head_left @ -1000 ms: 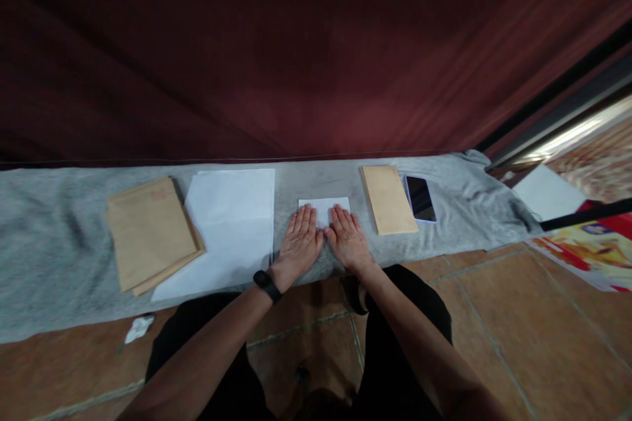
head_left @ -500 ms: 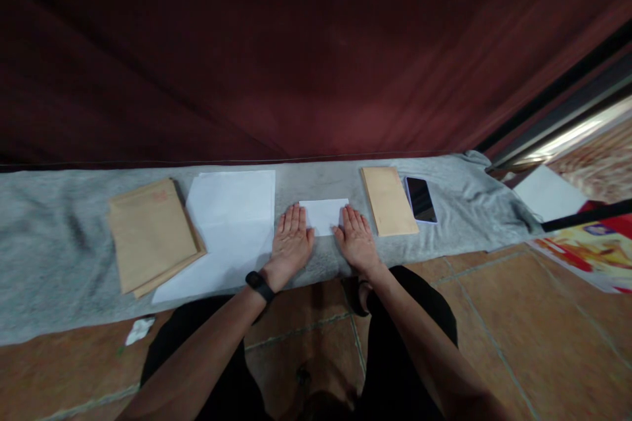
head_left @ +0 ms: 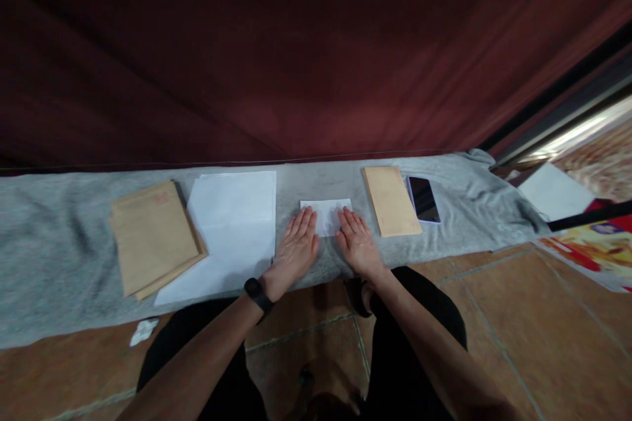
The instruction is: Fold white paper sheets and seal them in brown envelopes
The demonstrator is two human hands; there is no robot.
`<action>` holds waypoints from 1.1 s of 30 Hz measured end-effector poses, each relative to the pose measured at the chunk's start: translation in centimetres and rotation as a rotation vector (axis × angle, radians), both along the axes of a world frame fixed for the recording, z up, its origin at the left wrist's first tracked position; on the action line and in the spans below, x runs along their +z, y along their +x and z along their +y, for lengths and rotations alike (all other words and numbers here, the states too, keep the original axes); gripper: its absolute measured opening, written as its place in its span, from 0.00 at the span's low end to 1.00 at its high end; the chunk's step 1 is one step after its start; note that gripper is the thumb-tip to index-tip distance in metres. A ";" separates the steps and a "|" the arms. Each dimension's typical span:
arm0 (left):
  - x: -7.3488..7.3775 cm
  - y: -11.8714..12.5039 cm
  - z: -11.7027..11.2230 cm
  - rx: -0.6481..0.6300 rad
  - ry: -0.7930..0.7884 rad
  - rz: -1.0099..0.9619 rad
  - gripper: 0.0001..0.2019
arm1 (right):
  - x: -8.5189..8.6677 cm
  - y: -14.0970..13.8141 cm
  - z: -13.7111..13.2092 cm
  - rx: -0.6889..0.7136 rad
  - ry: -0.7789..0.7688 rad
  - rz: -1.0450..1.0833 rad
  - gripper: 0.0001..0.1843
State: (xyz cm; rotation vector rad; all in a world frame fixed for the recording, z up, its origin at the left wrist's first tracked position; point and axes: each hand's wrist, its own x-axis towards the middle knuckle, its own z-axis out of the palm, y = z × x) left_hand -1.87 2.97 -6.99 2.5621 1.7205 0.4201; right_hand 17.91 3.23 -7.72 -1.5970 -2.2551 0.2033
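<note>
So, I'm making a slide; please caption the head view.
Left fingers and right fingers rest on a small white paper on grey cloth, beside larger white sheets.

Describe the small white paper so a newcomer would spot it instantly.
Find the long gray cloth, then the left hand and right hand on it. Between them lies the small white paper, partly covered by both. It is much smaller than the white sheets to its left.
</note>
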 end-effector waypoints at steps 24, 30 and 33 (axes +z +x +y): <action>-0.4 -0.9 -0.5 0.130 -0.019 0.017 0.33 | -1.1 0.3 -1.4 0.019 0.095 -0.013 0.32; -0.1 -0.8 -0.2 0.175 -0.035 0.017 0.33 | -1.7 0.7 -1.2 -0.016 0.117 -0.027 0.34; 0.1 -1.0 0.1 0.181 -0.068 0.011 0.34 | -1.7 0.7 -1.1 -0.018 0.120 -0.023 0.34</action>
